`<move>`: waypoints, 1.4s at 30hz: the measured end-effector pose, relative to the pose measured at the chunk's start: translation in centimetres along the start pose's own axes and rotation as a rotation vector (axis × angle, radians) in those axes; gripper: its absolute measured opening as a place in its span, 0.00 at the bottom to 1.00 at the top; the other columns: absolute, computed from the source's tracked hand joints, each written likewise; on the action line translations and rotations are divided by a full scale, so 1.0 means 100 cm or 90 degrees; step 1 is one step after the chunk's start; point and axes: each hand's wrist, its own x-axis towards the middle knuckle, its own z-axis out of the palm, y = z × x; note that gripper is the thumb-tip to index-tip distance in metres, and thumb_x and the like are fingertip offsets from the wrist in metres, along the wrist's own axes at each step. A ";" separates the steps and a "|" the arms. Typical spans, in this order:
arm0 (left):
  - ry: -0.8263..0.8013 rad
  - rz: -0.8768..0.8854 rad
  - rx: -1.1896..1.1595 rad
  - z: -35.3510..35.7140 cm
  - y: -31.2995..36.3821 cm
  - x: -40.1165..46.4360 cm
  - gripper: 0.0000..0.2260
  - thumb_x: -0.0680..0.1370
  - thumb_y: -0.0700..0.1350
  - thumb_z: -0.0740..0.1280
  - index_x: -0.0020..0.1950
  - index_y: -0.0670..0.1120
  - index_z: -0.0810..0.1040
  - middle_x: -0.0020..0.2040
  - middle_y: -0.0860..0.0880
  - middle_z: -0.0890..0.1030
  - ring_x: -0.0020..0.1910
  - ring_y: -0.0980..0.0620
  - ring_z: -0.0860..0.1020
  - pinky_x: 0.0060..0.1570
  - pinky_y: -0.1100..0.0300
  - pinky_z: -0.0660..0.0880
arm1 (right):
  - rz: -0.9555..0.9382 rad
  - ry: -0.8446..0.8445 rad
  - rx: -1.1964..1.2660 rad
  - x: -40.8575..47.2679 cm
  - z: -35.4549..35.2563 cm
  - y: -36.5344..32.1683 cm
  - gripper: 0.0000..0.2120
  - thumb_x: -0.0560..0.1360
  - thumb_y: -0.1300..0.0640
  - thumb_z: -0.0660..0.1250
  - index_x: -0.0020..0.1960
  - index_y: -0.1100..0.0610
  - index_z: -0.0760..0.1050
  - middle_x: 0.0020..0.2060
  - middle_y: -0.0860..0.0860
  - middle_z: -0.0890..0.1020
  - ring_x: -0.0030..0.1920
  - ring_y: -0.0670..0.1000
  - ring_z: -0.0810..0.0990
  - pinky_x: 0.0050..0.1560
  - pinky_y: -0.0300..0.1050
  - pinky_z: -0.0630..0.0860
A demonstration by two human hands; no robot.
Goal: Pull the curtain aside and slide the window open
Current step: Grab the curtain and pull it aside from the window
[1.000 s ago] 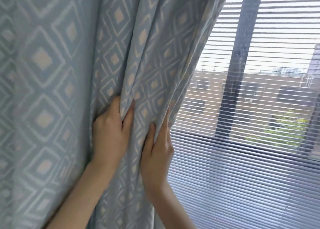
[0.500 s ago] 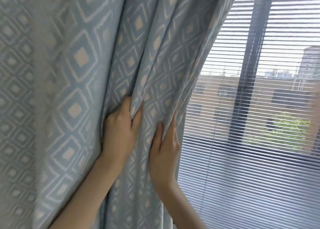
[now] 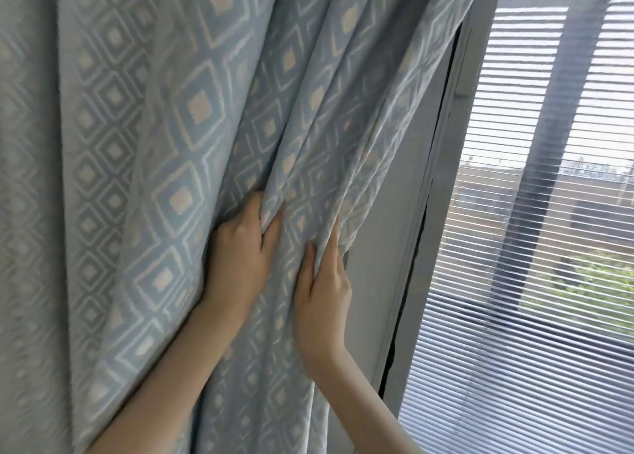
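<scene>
At the window, left side: the blue diamond-patterned curtain (image 3: pixel 192 144) fills the left and middle, bunched into deep folds, its free edge just left of the pale window frame (image 3: pixel 442 193).
Left hand: left hand (image 3: pixel 240 247) is clenched on a fold of the cloth, with fabric pinched between the fingers.
Right hand: right hand (image 3: pixel 322 289) sits just right of the other hand and close to it, thumb and fingers nipping the curtain's edge.
Window: the window (image 3: pixel 549 213) stands to the right, striped with fine horizontal slats, buildings and greenery beyond; whether it has slid at all I cannot tell.
Handling: soft, light, limp cloth that should gather easily; best held in a thick bunch near the edge, as now, since a thin pinch may slip out.
Change: half a second ago the curtain edge lay over the frame; now the frame upright and its dark seam stand bare, and the view has swung left.
Stage: curtain pull under way, window slide not begun, I judge.
</scene>
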 end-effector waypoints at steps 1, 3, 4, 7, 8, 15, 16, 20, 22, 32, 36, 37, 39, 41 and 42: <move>0.000 -0.003 0.004 -0.001 -0.004 0.001 0.08 0.81 0.46 0.64 0.54 0.41 0.75 0.36 0.41 0.82 0.32 0.42 0.80 0.32 0.57 0.72 | 0.004 -0.004 0.005 0.000 0.004 -0.001 0.27 0.82 0.43 0.47 0.79 0.49 0.50 0.64 0.42 0.75 0.54 0.51 0.74 0.44 0.15 0.65; 0.000 -0.002 0.009 -0.005 -0.015 0.005 0.08 0.81 0.45 0.64 0.54 0.41 0.75 0.36 0.41 0.82 0.32 0.42 0.80 0.32 0.58 0.73 | 0.012 -0.014 0.005 0.001 0.016 -0.004 0.28 0.81 0.40 0.45 0.79 0.45 0.48 0.62 0.41 0.73 0.49 0.46 0.80 0.47 0.19 0.69; -0.001 0.001 0.009 -0.006 -0.020 0.007 0.08 0.81 0.45 0.64 0.54 0.40 0.76 0.36 0.41 0.82 0.33 0.42 0.80 0.32 0.58 0.74 | 0.014 -0.022 0.009 0.001 0.021 -0.005 0.27 0.81 0.40 0.46 0.79 0.43 0.45 0.66 0.44 0.73 0.50 0.44 0.80 0.50 0.23 0.72; -0.006 0.000 -0.006 -0.009 -0.040 0.013 0.08 0.82 0.45 0.63 0.55 0.40 0.76 0.37 0.42 0.82 0.33 0.44 0.80 0.34 0.58 0.74 | 0.040 -0.054 0.048 0.003 0.039 -0.013 0.26 0.83 0.43 0.48 0.77 0.37 0.41 0.69 0.50 0.73 0.58 0.46 0.79 0.60 0.40 0.77; -0.006 0.001 -0.010 -0.010 -0.046 0.014 0.08 0.82 0.44 0.63 0.55 0.39 0.76 0.37 0.41 0.82 0.33 0.44 0.80 0.34 0.60 0.73 | 0.042 -0.064 0.059 0.004 0.045 -0.014 0.27 0.82 0.43 0.48 0.78 0.38 0.42 0.69 0.48 0.72 0.61 0.42 0.77 0.63 0.40 0.76; 0.009 0.000 -0.011 -0.020 -0.115 0.031 0.11 0.82 0.45 0.62 0.56 0.38 0.76 0.38 0.40 0.82 0.33 0.43 0.81 0.34 0.64 0.70 | 0.008 -0.041 -0.001 0.012 0.120 -0.026 0.28 0.81 0.48 0.48 0.79 0.44 0.42 0.63 0.50 0.76 0.56 0.52 0.78 0.59 0.49 0.77; 0.010 -0.003 -0.013 -0.022 -0.123 0.033 0.10 0.82 0.45 0.62 0.56 0.38 0.76 0.39 0.40 0.83 0.33 0.43 0.81 0.34 0.64 0.69 | 0.001 -0.044 -0.008 0.012 0.128 -0.028 0.28 0.81 0.49 0.48 0.78 0.42 0.40 0.65 0.53 0.76 0.58 0.54 0.77 0.60 0.52 0.77; 0.026 -0.006 -0.001 -0.031 -0.161 0.042 0.09 0.81 0.43 0.63 0.55 0.38 0.76 0.38 0.39 0.83 0.33 0.42 0.81 0.34 0.69 0.65 | -0.018 -0.061 -0.049 0.017 0.165 -0.041 0.30 0.81 0.51 0.50 0.75 0.41 0.35 0.67 0.60 0.75 0.61 0.61 0.77 0.59 0.56 0.77; 0.037 -0.012 0.003 -0.037 -0.178 0.046 0.08 0.81 0.42 0.64 0.54 0.38 0.76 0.37 0.39 0.83 0.32 0.43 0.81 0.33 0.70 0.64 | -0.024 -0.059 -0.068 0.019 0.185 -0.046 0.29 0.81 0.54 0.52 0.76 0.47 0.38 0.67 0.62 0.75 0.60 0.63 0.77 0.57 0.57 0.78; 0.032 -0.042 0.015 -0.048 -0.237 0.060 0.06 0.82 0.44 0.64 0.51 0.41 0.73 0.36 0.39 0.81 0.30 0.48 0.77 0.32 0.64 0.64 | -0.040 -0.083 -0.083 0.021 0.240 -0.059 0.30 0.82 0.58 0.52 0.75 0.48 0.37 0.66 0.66 0.73 0.62 0.65 0.75 0.64 0.55 0.71; 0.037 -0.035 -0.015 -0.050 -0.243 0.063 0.06 0.82 0.43 0.63 0.53 0.41 0.73 0.38 0.39 0.82 0.33 0.57 0.73 0.33 0.68 0.62 | -0.031 -0.129 -0.075 0.022 0.241 -0.060 0.31 0.80 0.59 0.51 0.75 0.48 0.36 0.68 0.66 0.71 0.63 0.66 0.74 0.65 0.58 0.72; 0.031 -0.038 -0.024 -0.050 -0.242 0.063 0.06 0.82 0.44 0.63 0.54 0.41 0.73 0.39 0.39 0.82 0.34 0.52 0.76 0.34 0.68 0.63 | -0.029 -0.135 -0.068 0.021 0.237 -0.059 0.31 0.80 0.60 0.52 0.75 0.48 0.36 0.69 0.66 0.70 0.64 0.66 0.73 0.66 0.58 0.72; 0.022 -0.035 -0.026 -0.049 -0.237 0.060 0.08 0.83 0.45 0.62 0.56 0.41 0.73 0.42 0.38 0.83 0.37 0.45 0.79 0.36 0.67 0.66 | -0.025 -0.142 -0.060 0.018 0.226 -0.055 0.32 0.81 0.60 0.52 0.75 0.46 0.35 0.72 0.62 0.69 0.68 0.63 0.71 0.68 0.54 0.69; 0.015 -0.028 -0.021 -0.048 -0.228 0.055 0.09 0.82 0.45 0.62 0.57 0.40 0.74 0.43 0.37 0.83 0.38 0.43 0.80 0.36 0.66 0.67 | -0.025 -0.140 -0.055 0.013 0.211 -0.052 0.34 0.81 0.59 0.54 0.75 0.43 0.34 0.73 0.52 0.67 0.70 0.59 0.67 0.68 0.49 0.68; 0.010 -0.023 -0.021 -0.047 -0.222 0.052 0.09 0.82 0.45 0.62 0.57 0.40 0.74 0.42 0.37 0.83 0.37 0.42 0.80 0.35 0.65 0.67 | -0.025 -0.136 -0.051 0.010 0.203 -0.050 0.35 0.81 0.58 0.54 0.75 0.41 0.33 0.72 0.48 0.66 0.70 0.57 0.66 0.67 0.48 0.69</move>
